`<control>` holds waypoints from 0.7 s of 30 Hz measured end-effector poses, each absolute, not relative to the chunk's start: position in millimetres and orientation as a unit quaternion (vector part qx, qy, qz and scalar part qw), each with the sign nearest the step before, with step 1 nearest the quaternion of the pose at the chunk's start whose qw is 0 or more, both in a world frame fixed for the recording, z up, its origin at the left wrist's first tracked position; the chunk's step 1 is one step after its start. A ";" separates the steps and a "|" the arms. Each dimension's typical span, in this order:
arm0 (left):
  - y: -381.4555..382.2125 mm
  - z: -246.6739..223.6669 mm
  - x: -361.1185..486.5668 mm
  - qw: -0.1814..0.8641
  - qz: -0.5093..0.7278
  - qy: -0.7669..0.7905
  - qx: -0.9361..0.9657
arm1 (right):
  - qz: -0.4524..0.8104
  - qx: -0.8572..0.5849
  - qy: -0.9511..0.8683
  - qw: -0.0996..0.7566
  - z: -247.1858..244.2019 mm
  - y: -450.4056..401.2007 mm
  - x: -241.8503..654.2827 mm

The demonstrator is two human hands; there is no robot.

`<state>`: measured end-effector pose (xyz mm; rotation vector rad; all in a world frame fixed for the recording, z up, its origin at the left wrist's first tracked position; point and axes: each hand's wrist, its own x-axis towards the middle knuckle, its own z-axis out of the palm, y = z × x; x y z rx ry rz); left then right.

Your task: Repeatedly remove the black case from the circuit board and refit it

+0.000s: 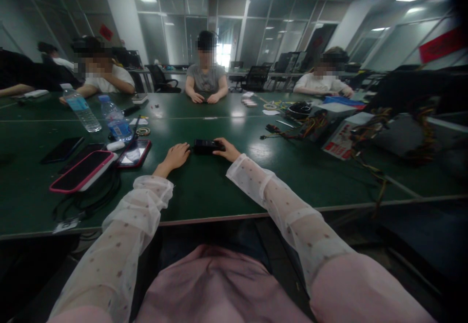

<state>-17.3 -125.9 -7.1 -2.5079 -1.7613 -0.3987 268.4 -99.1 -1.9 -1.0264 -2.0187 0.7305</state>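
Green tabletop [215, 186], black device [203, 146] in the pinching grip of the right hand [227, 150], unclenched left hand [177, 156] just beside.

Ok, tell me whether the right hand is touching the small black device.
Touching. The head view shows it: the right hand curls around the right end of the small black device, with no gap.
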 end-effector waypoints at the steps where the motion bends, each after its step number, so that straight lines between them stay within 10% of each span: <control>1: -125.7 -7.2 -17.4 0.025 -0.129 -0.570 -0.811 | 0.288 -0.397 -0.788 0.372 -2.4 -98.6 268.7; 21: -123.4 -10.4 -18.2 0.023 -0.123 -0.576 -0.807 | 0.310 -0.368 -0.784 0.392 -11.9 -89.1 271.4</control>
